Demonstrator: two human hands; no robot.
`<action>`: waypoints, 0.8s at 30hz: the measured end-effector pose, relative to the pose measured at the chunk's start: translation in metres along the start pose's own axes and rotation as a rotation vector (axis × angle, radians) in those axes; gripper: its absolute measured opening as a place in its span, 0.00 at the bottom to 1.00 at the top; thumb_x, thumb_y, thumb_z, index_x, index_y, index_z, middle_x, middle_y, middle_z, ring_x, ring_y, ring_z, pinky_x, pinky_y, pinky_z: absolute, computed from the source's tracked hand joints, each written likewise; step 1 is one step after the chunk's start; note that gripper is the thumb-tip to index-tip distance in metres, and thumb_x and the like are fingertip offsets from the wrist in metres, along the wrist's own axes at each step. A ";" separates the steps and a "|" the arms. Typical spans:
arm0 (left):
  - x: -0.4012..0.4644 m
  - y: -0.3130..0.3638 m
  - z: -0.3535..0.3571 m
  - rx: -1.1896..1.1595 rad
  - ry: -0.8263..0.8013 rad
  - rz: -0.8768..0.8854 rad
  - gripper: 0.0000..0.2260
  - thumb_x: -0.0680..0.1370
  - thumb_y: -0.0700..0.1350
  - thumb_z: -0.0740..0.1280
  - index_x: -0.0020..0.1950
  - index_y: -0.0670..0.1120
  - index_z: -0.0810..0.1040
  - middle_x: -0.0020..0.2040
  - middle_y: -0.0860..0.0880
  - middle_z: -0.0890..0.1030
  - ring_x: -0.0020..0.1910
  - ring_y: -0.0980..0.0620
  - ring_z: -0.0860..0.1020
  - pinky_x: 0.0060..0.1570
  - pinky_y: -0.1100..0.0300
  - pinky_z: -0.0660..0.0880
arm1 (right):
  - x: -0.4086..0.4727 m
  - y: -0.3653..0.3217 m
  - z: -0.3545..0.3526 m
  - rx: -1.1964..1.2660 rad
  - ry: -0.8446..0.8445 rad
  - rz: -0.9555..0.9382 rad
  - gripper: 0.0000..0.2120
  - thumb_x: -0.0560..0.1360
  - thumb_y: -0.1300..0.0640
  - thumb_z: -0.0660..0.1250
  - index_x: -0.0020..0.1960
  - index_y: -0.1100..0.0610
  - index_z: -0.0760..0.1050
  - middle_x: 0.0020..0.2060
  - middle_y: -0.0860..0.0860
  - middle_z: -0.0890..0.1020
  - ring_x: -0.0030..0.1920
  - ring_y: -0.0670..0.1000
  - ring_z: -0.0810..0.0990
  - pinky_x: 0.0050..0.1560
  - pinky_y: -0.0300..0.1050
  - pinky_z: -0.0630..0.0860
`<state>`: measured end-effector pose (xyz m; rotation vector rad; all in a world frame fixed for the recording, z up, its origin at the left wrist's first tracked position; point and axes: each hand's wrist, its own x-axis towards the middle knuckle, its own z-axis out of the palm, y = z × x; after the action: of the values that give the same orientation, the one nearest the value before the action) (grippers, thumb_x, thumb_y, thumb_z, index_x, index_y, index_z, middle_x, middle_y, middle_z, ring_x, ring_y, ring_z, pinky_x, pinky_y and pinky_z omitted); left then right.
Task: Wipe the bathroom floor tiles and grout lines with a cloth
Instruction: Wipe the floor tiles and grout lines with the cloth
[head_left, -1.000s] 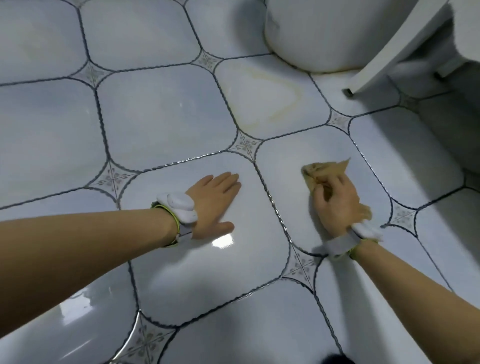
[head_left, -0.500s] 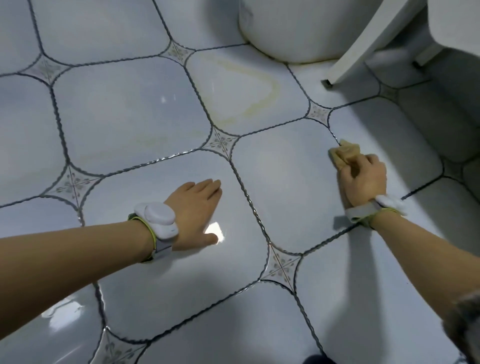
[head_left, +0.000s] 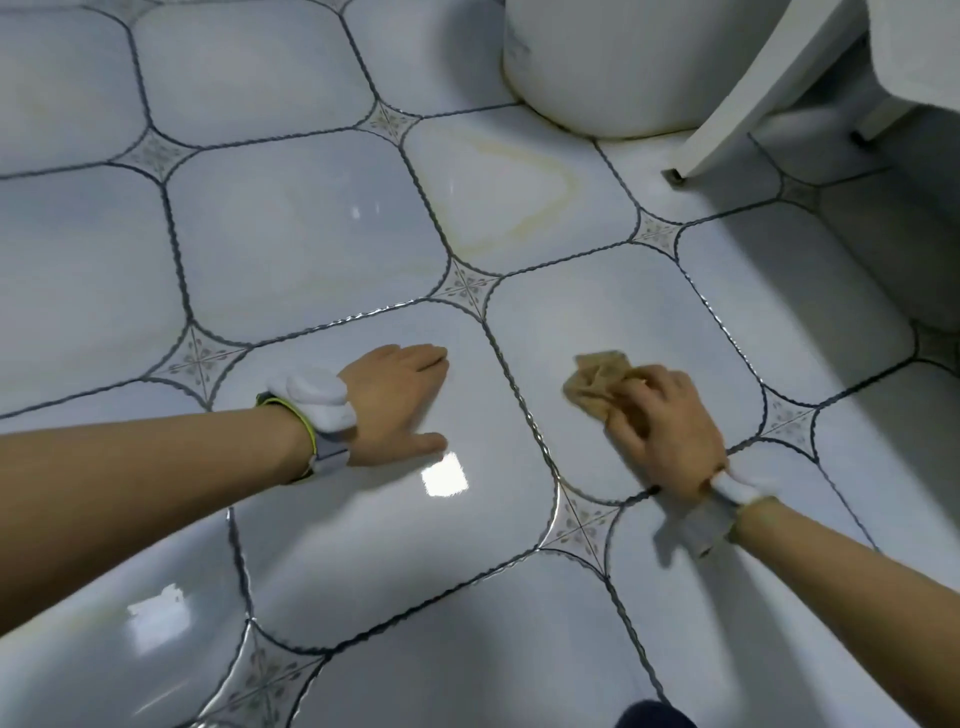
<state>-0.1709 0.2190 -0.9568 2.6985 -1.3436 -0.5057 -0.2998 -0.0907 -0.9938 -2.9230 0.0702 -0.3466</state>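
The floor is glossy pale blue tiles (head_left: 311, 244) with dark wavy grout lines (head_left: 514, 384) and small patterned diamond insets. My right hand (head_left: 667, 428) grips a crumpled tan cloth (head_left: 597, 379) and presses it onto the tile right of the centre grout line. The cloth sticks out beyond my fingers toward the upper left. My left hand (head_left: 397, 402) lies flat on the neighbouring tile, fingers straight, palm down. Both wrists carry white bands.
A white toilet base (head_left: 613, 67) stands at the top, with a yellowish ring stain (head_left: 519, 197) on the tile before it. A white plastic leg (head_left: 727, 114) slants down at the upper right. A darker grey floor strip runs along the right.
My right hand has pulled the cloth back from the tile's far right corner toward its lower middle. My left hand stays planted on its tile. The view shifted slightly.
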 end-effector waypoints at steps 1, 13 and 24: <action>-0.008 -0.007 -0.005 -0.016 0.019 -0.028 0.37 0.72 0.64 0.64 0.73 0.43 0.63 0.75 0.47 0.62 0.71 0.46 0.65 0.71 0.55 0.60 | 0.021 0.012 0.001 -0.040 0.058 0.180 0.11 0.74 0.55 0.70 0.55 0.57 0.80 0.54 0.57 0.78 0.50 0.62 0.75 0.48 0.54 0.74; -0.130 -0.078 0.002 -0.046 0.083 -0.267 0.34 0.74 0.61 0.65 0.75 0.46 0.62 0.76 0.49 0.62 0.73 0.49 0.63 0.72 0.56 0.60 | -0.007 -0.214 0.057 0.361 -0.033 -0.253 0.04 0.72 0.57 0.70 0.43 0.57 0.76 0.48 0.50 0.78 0.42 0.49 0.67 0.42 0.41 0.60; -0.196 -0.115 0.021 -0.138 0.185 -0.409 0.27 0.75 0.53 0.67 0.69 0.41 0.69 0.69 0.44 0.71 0.65 0.43 0.71 0.64 0.51 0.69 | 0.111 -0.234 0.088 0.261 0.004 -0.129 0.06 0.70 0.52 0.72 0.42 0.54 0.80 0.41 0.50 0.77 0.40 0.54 0.75 0.39 0.43 0.69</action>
<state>-0.2003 0.4455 -0.9516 2.8211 -0.6857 -0.3493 -0.1653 0.1475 -1.0054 -2.6741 -0.1523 -0.3517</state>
